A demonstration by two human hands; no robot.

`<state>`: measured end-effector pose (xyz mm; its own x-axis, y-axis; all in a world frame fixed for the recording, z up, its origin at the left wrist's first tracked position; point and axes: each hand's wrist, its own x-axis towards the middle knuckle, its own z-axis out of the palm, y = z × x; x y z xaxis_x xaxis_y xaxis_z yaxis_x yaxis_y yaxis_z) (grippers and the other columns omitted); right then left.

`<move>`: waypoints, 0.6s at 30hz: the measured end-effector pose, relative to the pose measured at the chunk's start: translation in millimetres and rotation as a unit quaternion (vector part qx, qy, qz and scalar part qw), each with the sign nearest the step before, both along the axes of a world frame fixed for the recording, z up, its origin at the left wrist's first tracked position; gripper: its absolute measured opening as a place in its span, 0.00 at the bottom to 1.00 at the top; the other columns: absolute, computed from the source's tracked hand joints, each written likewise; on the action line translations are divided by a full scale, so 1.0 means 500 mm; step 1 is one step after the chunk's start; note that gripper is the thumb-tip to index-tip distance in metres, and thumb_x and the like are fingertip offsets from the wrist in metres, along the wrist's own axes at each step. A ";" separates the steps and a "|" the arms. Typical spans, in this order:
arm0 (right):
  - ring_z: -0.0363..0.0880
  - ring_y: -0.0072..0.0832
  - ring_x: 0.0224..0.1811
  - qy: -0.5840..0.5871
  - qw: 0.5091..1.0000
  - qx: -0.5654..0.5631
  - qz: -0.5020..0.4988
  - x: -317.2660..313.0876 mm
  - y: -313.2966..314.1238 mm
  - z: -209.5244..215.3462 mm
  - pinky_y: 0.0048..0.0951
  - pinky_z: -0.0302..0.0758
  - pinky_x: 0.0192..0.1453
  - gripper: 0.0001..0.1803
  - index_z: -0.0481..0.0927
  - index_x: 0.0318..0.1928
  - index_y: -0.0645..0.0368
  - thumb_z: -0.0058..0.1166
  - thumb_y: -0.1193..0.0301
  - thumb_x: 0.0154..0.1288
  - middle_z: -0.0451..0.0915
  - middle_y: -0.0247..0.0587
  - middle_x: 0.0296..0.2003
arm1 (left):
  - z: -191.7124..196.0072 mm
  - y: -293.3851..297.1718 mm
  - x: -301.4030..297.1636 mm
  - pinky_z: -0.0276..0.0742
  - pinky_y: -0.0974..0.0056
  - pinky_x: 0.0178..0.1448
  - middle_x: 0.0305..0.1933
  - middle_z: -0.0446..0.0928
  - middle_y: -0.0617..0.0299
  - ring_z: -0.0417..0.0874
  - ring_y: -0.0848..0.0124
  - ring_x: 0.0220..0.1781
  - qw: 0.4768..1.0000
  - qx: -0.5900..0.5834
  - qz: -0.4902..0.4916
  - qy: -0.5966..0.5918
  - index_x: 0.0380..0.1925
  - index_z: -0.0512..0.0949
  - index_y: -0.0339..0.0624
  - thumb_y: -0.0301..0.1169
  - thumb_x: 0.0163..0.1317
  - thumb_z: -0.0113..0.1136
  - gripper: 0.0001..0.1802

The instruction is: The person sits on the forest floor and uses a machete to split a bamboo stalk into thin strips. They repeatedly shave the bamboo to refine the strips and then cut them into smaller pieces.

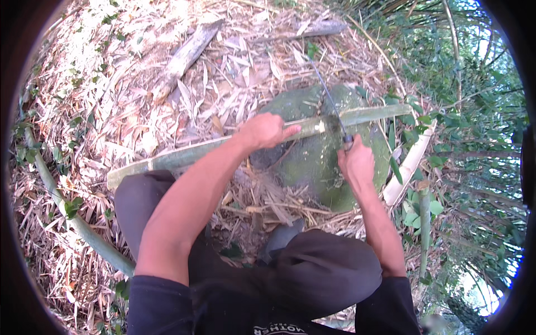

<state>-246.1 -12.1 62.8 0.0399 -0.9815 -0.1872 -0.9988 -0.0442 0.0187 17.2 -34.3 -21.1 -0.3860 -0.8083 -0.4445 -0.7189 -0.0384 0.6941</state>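
Note:
A long green piece of bamboo [195, 154] lies slantwise across a mossy boulder [304, 173], its left end by my left knee. My left hand [265, 132] is closed over the bamboo left of the boulder's middle, thumb along it. In my right hand [357, 162] is the dark handle of a long thin-bladed tool [326, 88]. Its narrow blade points away from me and crosses the bamboo near a dark patch, right of my left hand. Seen almost edge-on, the blade could be a saw's or a knife's; I cannot tell which.
Dry leaves [145, 100] cover the ground. A weathered log [192, 50] lies beyond the bamboo. A pale split bamboo piece [410, 162] and a green stalk [425, 223] are at the right, beside dense plants [474, 123]. Another green pole [92, 237] lies at the left.

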 end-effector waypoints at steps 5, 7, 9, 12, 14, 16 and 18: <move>0.84 0.35 0.23 -0.265 0.943 0.109 -0.169 -0.009 -0.026 0.013 0.36 0.80 0.29 0.08 0.77 0.37 0.63 0.59 0.73 0.59 0.83 0.47 0.24 | -0.015 0.018 0.008 0.80 0.42 0.52 0.29 0.82 0.38 0.86 0.42 0.41 1.000 0.003 0.010 0.006 0.32 0.86 0.32 0.73 0.71 0.35 0.50; 0.77 0.23 0.19 -0.413 0.866 0.146 -0.240 -0.032 -0.011 0.020 0.30 0.73 0.23 0.06 0.77 0.35 0.60 0.58 0.73 0.58 0.78 0.36 0.21 | -0.022 0.015 0.000 0.80 0.42 0.53 0.30 0.82 0.38 0.86 0.43 0.41 1.000 -0.003 -0.002 0.010 0.32 0.86 0.33 0.73 0.71 0.35 0.50; 0.77 0.26 0.20 -0.370 0.897 0.057 -0.235 -0.044 0.038 0.026 0.33 0.74 0.25 0.08 0.77 0.36 0.61 0.59 0.73 0.57 0.78 0.38 0.22 | -0.034 0.016 0.007 0.80 0.43 0.53 0.31 0.83 0.38 0.86 0.44 0.42 1.000 -0.014 -0.003 0.005 0.33 0.85 0.33 0.73 0.71 0.35 0.50; 0.78 0.35 0.23 -0.194 0.962 -0.110 -0.159 -0.078 0.160 0.038 0.40 0.76 0.32 0.14 0.78 0.41 0.63 0.60 0.70 0.55 0.78 0.42 0.23 | -0.024 0.017 0.031 0.80 0.44 0.53 0.33 0.83 0.37 0.86 0.44 0.42 0.999 0.022 0.014 -0.024 0.35 0.85 0.33 0.73 0.71 0.37 0.49; 0.79 0.43 0.26 -0.178 0.950 -0.112 -0.233 -0.141 0.273 0.012 0.44 0.77 0.38 0.19 0.79 0.45 0.62 0.62 0.67 0.53 0.76 0.45 0.22 | -0.034 0.021 0.061 0.79 0.45 0.53 0.35 0.84 0.37 0.86 0.44 0.43 0.999 0.010 0.023 -0.039 0.36 0.85 0.33 0.72 0.71 0.38 0.48; 0.81 0.45 0.30 -0.064 0.947 -0.147 -0.277 -0.183 0.393 -0.014 0.44 0.78 0.41 0.22 0.79 0.48 0.59 0.64 0.65 0.53 0.78 0.47 0.27 | -0.026 0.011 0.075 0.79 0.45 0.54 0.36 0.84 0.38 0.86 0.45 0.44 0.998 0.002 0.026 -0.062 0.36 0.85 0.34 0.71 0.71 0.39 0.47; 0.81 0.49 0.50 -0.085 0.909 0.027 -0.406 -0.240 0.490 -0.009 0.45 0.77 0.55 0.33 0.73 0.59 0.61 0.68 0.60 0.55 0.79 0.57 0.44 | 0.016 0.006 0.095 0.79 0.44 0.55 0.39 0.84 0.38 0.86 0.46 0.47 0.994 0.002 0.035 -0.103 0.35 0.85 0.34 0.71 0.70 0.39 0.47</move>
<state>-366.3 232.6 58.1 -0.6617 -0.6889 -0.2959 -0.6900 0.7139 -0.1191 64.6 -31.1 -12.9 -0.2290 -0.8279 -0.5120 -0.8415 -0.0960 0.5316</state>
